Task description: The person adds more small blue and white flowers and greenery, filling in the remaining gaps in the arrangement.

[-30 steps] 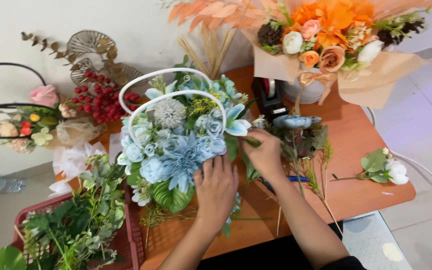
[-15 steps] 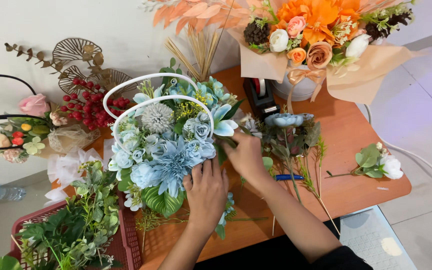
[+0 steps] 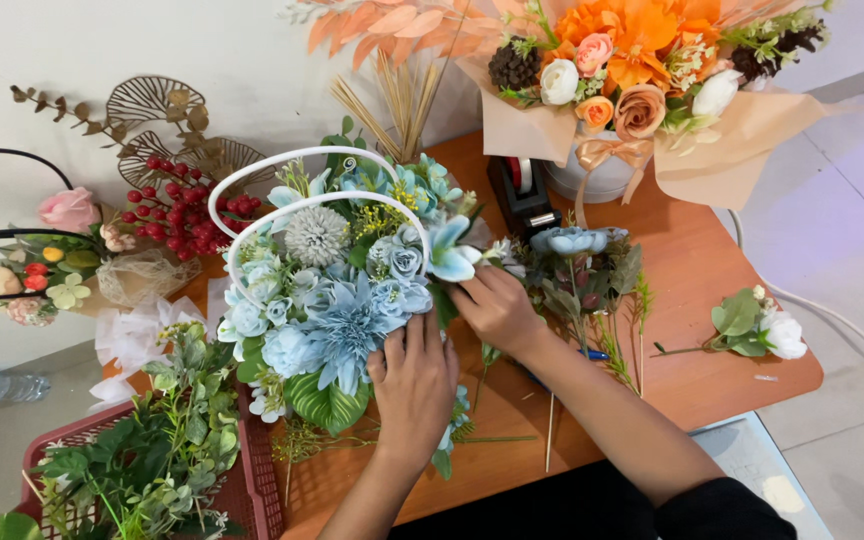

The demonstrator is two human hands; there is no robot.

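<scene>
Two hands on one blue flower arrangement (image 3: 337, 300), centre-left on the orange-brown table (image 3: 712, 280). The arrangement is pale blue and white blooms with a grey globe flower, two white hoop handles (image 3: 252, 175) arching over the top.

Left hand (image 3: 414, 385) lies flat against the near right side of the arrangement, fingers spread and pressing on the blooms — not clenched, not gripping anything I can see.

Right hand (image 3: 497, 308) is at the arrangement's right edge, fingers curled in among the flowers by a light blue lily (image 3: 449, 255). Looks like a pinch on a stem, but the grip itself is hidden — cannot tell what it holds.

Around it:
- loose blue flower stems (image 3: 582, 270) on the table just right of the right hand
- a white flower sprig (image 3: 762, 330) lying apart, far right
- a black tape dispenser (image 3: 522, 195) beyond the hands
- an orange bouquet (image 3: 642, 70) in peach wrap, far right corner
- red berries (image 3: 177, 205) and gold leaf shapes to the far left
- a red crate of greenery (image 3: 142, 470), near left
</scene>
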